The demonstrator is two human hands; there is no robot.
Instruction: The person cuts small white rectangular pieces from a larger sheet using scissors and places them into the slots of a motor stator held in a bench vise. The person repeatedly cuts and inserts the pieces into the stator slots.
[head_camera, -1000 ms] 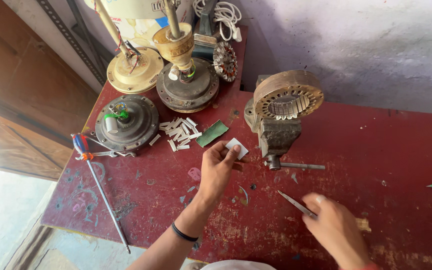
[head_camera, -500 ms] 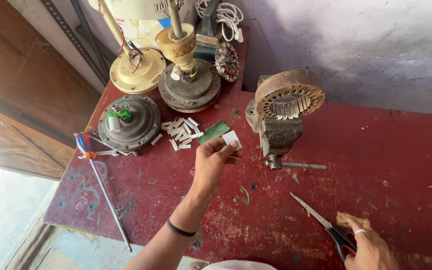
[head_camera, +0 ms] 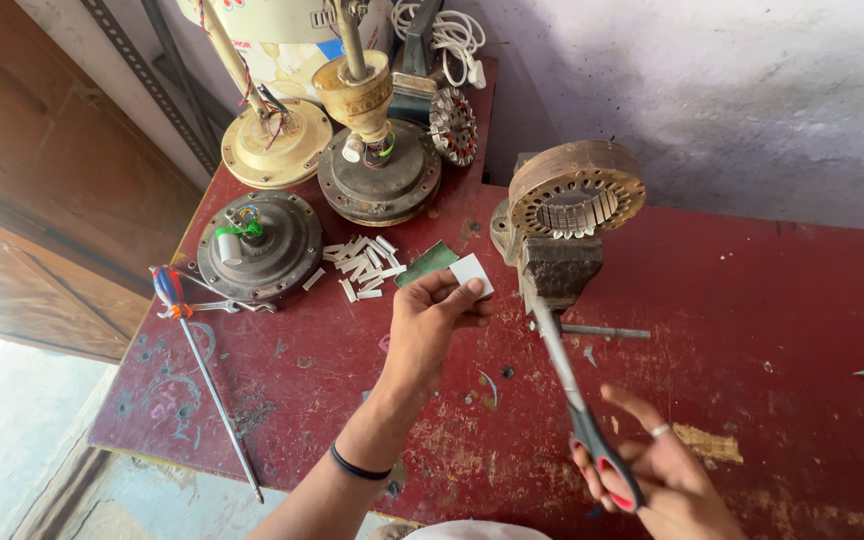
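White paper slip (head_camera: 471, 272) pinched between my left hand (head_camera: 430, 325) thumb and fingertips. Right hand (head_camera: 652, 475) fingers closed through red-handled scissors (head_camera: 580, 410), blades shut, tips just below the slip. Bench vise (head_camera: 552, 265) gripping stator ring (head_camera: 576, 190) stands just beyond.

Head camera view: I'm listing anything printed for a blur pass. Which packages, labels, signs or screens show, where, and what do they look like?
One printed item: a cream container at the top edge, behind the fan motors, rounded, with red and blue print; its kind is unclear.
No signs or screens.
The white card in the left hand looks blank.
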